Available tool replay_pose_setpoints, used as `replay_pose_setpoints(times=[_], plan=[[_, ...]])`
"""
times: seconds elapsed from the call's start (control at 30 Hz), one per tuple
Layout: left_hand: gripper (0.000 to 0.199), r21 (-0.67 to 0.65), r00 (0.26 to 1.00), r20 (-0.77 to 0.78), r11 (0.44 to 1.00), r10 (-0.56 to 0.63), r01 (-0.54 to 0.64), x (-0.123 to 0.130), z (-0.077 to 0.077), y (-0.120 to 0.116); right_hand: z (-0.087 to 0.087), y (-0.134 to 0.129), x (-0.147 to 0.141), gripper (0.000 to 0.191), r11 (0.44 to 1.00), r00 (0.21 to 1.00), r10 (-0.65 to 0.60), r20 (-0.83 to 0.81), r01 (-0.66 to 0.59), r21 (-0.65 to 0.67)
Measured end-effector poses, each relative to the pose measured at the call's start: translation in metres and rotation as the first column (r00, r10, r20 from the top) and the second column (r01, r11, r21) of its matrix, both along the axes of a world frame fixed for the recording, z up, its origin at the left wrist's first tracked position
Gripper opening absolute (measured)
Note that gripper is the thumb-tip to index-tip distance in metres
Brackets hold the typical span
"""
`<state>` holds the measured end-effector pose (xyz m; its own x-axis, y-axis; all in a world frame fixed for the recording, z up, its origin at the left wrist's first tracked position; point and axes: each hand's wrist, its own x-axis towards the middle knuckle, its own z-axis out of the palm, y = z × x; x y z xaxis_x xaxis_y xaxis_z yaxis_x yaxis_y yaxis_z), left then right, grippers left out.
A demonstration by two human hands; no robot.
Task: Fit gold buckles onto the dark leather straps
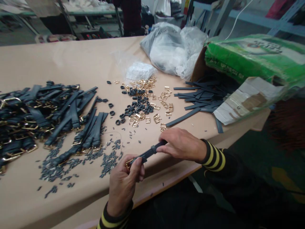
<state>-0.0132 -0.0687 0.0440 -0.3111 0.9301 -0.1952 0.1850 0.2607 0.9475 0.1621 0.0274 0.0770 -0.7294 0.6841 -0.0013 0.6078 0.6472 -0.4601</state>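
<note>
Both of my hands hold a dark grey strap [146, 153] with a gold buckle at one end and a dark loop around it. My left hand [122, 185] is shut on the buckle end, and my right hand [181, 144] pinches the strap farther along. Beyond them lie a heap of buckled dark straps [40, 114], scattered small dark tubes [108, 162], dark rings [137, 103], loose gold buckles [145, 86] and a fan of plain dark strips [200, 97].
The parts lie on a long tan-covered table [71, 54], whose near edge runs just past my hands. White plastic bags [169, 51] and a green-printed sack [252, 57] sit at the far right. A standing person [131, 16] and shelving are behind.
</note>
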Motion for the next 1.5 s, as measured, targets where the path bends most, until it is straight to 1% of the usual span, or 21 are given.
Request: replay_pose_setpoints(times=[0.03, 0.07, 0.1, 0.23, 0.3, 0.37, 0.4, 0.53, 0.63, 0.7, 0.77, 0.83, 0.87, 0.97, 1.0, 1.03, 1.13, 1.17, 1.37, 1.47, 1.5], plan=[[0.021, -0.001, 1.000, -0.012, 1.000, -0.025, 0.025, 0.001, -0.001, -0.001, 0.001, 0.000, 0.004, 0.029, 0.997, 0.994, 0.042, 0.102, -0.034, -0.076], [0.021, -0.001, 0.998, -0.034, 0.999, -0.053, 0.053, 0.001, -0.004, -0.001, 0.001, -0.001, 0.006, 0.028, 0.986, 0.983, 0.092, 0.157, -0.067, -0.155], [0.021, -0.003, 0.995, -0.056, 0.997, -0.082, 0.082, 0.003, -0.006, -0.002, 0.000, -0.003, 0.007, 0.025, 0.968, 0.977, 0.139, 0.164, -0.099, -0.231], [0.020, -0.020, 0.980, -0.089, 0.984, -0.178, 0.177, 0.009, -0.018, -0.002, -0.002, -0.012, 0.001, 0.012, 0.868, 0.976, 0.217, 0.031, -0.179, -0.462], [0.020, -0.024, 0.975, -0.096, 0.979, -0.202, 0.201, 0.012, -0.022, -0.003, -0.004, -0.013, -0.001, 0.016, 0.800, 0.972, 0.232, -0.027, -0.206, -0.564], [0.020, -0.028, 0.968, -0.107, 0.974, -0.227, 0.225, 0.013, -0.023, -0.003, -0.006, -0.012, -0.001, 0.020, 0.741, 0.968, 0.236, -0.088, -0.238, -0.628], [0.020, -0.031, 0.964, -0.113, 0.971, -0.241, 0.239, 0.013, -0.023, -0.004, -0.008, -0.011, 0.000, 0.020, 0.732, 0.967, 0.229, -0.112, -0.247, -0.635], [0.019, -0.051, 0.940, -0.176, 0.956, -0.294, 0.289, 0.013, -0.022, -0.003, -0.019, -0.009, 0.004, 0.016, 0.757, 0.966, 0.179, -0.185, -0.255, -0.602], [0.018, -0.057, 0.910, -0.263, 0.947, -0.321, 0.318, 0.011, -0.022, -0.001, -0.029, -0.010, 0.003, 0.020, 0.742, 0.966, 0.136, -0.222, -0.248, -0.623], [0.019, -0.055, 0.892, -0.271, 0.931, -0.361, 0.360, 0.009, -0.021, 0.000, -0.035, -0.011, 0.003, 0.022, 0.742, 0.964, 0.101, -0.248, -0.239, -0.627], [0.020, -0.063, 0.874, -0.215, 0.899, -0.436, 0.433, 0.006, -0.020, -0.001, -0.037, -0.011, 0.004, 0.022, 0.744, 0.958, 0.092, -0.273, -0.248, -0.621], [0.019, -0.073, 0.850, -0.139, 0.861, -0.508, 0.503, 0.004, -0.019, -0.003, -0.037, -0.010, 0.004, 0.022, 0.742, 0.956, 0.132, -0.262, -0.270, -0.613], [0.019, -0.077, 0.840, -0.104, 0.847, -0.532, 0.526, 0.003, -0.019, -0.005, -0.035, -0.010, 0.005, 0.020, 0.724, 0.956, 0.167, -0.243, -0.286, -0.628], [0.017, -0.088, 0.823, -0.027, 0.821, -0.568, 0.564, 0.003, -0.019, -0.006, -0.031, -0.009, 0.004, 0.016, 0.605, 0.951, 0.236, -0.200, -0.304, -0.736], [0.017, -0.090, 0.822, -0.008, 0.819, -0.570, 0.567, 0.002, -0.019, -0.005, -0.031, -0.009, 0.003, 0.016, 0.592, 0.951, 0.235, -0.202, -0.305, -0.746], [0.018, -0.088, 0.822, 0.015, 0.818, -0.570, 0.568, 0.001, -0.020, -0.003, -0.031, -0.009, 0.002, 0.017, 0.598, 0.951, 0.223, -0.213, -0.306, -0.741], [0.022, -0.044, 0.807, 0.136, 0.811, -0.574, 0.584, -0.004, -0.021, 0.004, -0.035, -0.009, -0.001, 0.021, 0.667, 0.951, 0.152, -0.269, -0.299, -0.682], [0.023, -0.027, 0.796, 0.174, 0.805, -0.579, 0.592, -0.005, -0.021, 0.006, -0.037, -0.008, -0.001, 0.023, 0.672, 0.951, 0.128, -0.282, -0.292, -0.680], [0.027, 0.030, 0.758, 0.258, 0.789, -0.599, 0.614, -0.007, -0.027, 0.014, -0.049, -0.005, -0.004, 0.030, 0.652, 0.944, 0.097, -0.315, -0.299, -0.697], [0.030, 0.037, 0.762, 0.275, 0.798, -0.587, 0.601, -0.008, -0.029, 0.018, -0.054, -0.002, -0.008, 0.032, 0.643, 0.928, 0.053, -0.368, -0.314, -0.699], [0.029, 0.032, 0.768, 0.273, 0.803, -0.579, 0.594, -0.010, -0.028, 0.019, -0.055, -0.001, -0.010, 0.033, 0.626, 0.922, 0.030, -0.385, -0.318, -0.712]])
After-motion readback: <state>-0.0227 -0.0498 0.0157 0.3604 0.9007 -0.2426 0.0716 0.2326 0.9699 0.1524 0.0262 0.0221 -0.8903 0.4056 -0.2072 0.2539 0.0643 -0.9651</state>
